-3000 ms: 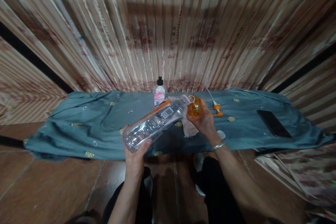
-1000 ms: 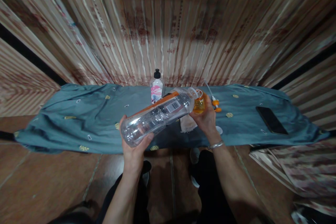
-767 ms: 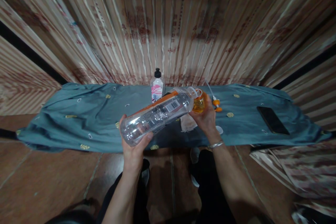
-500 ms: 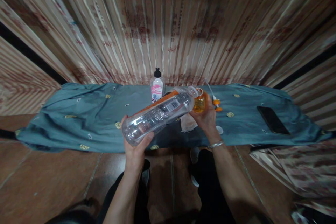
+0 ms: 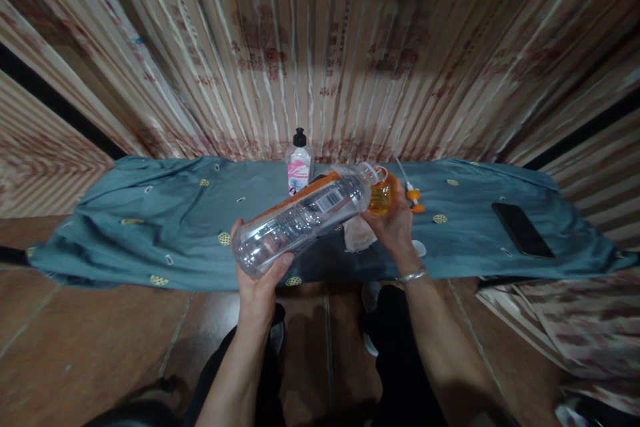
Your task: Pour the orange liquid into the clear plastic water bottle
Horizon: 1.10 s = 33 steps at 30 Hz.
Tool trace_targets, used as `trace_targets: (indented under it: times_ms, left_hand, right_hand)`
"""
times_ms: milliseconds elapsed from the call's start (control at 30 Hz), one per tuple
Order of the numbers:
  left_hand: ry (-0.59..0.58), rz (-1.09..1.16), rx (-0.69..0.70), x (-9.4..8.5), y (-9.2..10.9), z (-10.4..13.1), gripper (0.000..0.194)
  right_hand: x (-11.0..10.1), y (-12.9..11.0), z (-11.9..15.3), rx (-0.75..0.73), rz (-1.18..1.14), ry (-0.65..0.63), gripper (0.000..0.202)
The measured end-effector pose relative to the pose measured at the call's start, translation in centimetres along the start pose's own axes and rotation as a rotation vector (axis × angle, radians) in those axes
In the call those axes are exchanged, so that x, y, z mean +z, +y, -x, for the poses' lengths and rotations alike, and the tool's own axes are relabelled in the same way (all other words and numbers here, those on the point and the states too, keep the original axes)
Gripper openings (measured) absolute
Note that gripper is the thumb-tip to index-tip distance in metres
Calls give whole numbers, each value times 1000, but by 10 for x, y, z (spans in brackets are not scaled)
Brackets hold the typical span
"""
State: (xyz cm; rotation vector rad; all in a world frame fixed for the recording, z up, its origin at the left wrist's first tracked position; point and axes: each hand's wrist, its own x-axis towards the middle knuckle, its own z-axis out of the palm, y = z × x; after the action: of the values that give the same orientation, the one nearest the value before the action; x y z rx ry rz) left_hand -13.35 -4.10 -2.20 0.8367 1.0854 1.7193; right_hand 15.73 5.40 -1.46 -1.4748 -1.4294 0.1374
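Note:
A large clear plastic bottle (image 5: 300,220) with a barcode label lies tilted in the air, its mouth up to the right. My left hand (image 5: 260,280) is wrapped round its base end. My right hand (image 5: 393,217) is closed round a small bottle of amber liquid (image 5: 380,197), whose top meets the mouth of the clear bottle. An orange strip shows behind the clear bottle; what it belongs to is partly hidden. Just right of my right hand lies an orange and white pump top (image 5: 413,197) with a thin tube.
A bottle with a black cap and pink label (image 5: 299,170) stands at the back of the teal cloth (image 5: 185,213). Near my right wrist are a pale cloth pouch (image 5: 359,233) and a white round cap (image 5: 419,249). A black phone (image 5: 523,229) lies at the right. Behind hangs a striped curtain (image 5: 320,47).

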Motion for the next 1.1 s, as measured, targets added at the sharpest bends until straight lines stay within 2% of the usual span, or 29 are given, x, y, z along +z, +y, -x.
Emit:
trace_targets:
  times_ms: [200,633,1100]
  left_hand:
    - [13,-1,2,3,0,0,119]
    - [26,11,0,3,1,1,119]
    - [18,-9,9,6,5,0,118]
  right_hand:
    - [2,5,1,-61,28,51,80]
    - [-2,0,0,1,-10,-7,78]
    - [-3,2,2,-52,23,16,79]
